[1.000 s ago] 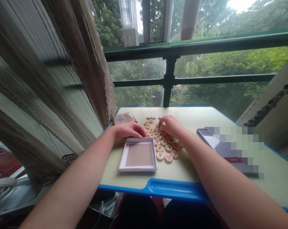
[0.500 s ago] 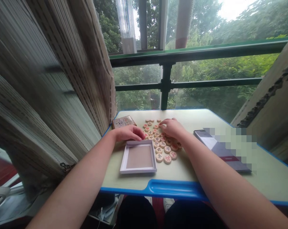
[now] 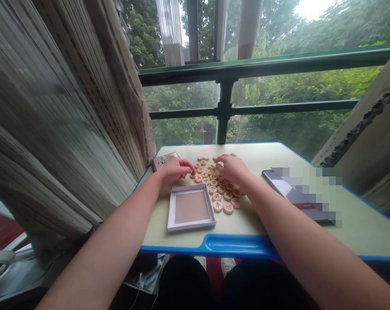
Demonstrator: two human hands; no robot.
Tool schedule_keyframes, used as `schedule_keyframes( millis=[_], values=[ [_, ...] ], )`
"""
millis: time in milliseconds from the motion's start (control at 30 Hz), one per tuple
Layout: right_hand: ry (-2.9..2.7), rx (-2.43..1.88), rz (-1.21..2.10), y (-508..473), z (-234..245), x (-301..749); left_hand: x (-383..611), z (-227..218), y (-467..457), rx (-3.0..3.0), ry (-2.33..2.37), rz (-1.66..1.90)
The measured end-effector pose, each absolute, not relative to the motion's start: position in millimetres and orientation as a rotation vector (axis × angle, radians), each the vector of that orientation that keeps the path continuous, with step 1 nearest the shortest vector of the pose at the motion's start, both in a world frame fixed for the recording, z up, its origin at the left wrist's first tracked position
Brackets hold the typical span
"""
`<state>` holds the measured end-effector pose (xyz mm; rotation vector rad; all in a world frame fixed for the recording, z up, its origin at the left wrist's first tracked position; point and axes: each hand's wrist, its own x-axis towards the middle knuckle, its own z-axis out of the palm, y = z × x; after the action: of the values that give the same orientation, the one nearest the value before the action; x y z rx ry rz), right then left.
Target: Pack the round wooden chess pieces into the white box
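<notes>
Round wooden Chinese chess pieces (image 3: 216, 196) with red or black characters lie close together in the middle of the table. My left hand (image 3: 177, 169) is at their left edge, thumb and forefinger apart, fingertips beside a piece (image 3: 193, 175); whether it touches it I cannot tell. Over the back right of the pieces is my right hand (image 3: 232, 168), fingers bent and spread, tips down near the pieces; it hides some of them. No piece shows lifted in either hand. A shallow white open box (image 3: 172, 211) lies in front of my left hand.
Behind my left hand sits a flat box with a printed lid (image 3: 165, 159). A phone-like flat object (image 3: 279, 183), partly blurred out, lies to the right. The table (image 3: 253, 150) has a blue rim and a blue front groove (image 3: 236, 245). Curtains hang at both sides.
My left hand has lifted slightly, and its forefinger and thumb have parted. My right hand has shifted only a little. The whole view has tilted slightly.
</notes>
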<state>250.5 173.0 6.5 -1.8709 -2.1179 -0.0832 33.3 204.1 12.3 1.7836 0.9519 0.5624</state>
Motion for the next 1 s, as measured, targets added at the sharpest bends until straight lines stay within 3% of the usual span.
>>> schedule_keyframes(
  millis=[100, 300, 633, 1000],
  values=[
    [-2.213, -1.797, -0.085, 168, 9, 242, 39, 7, 206, 1.944, 1.125, 0.76],
    [-2.234, -1.779, -0.138, 168, 8, 239, 34, -1, 218, 2.029, 1.235, 0.753],
    [-2.054, -2.032, 0.018, 174, 3, 254, 21, 29, 193, 2.119, 0.911, 0.121],
    [-2.011, -1.776, 0.045, 171, 10, 247, 28, 22, 188, 2.098, 0.91, 0.113]
  ],
)
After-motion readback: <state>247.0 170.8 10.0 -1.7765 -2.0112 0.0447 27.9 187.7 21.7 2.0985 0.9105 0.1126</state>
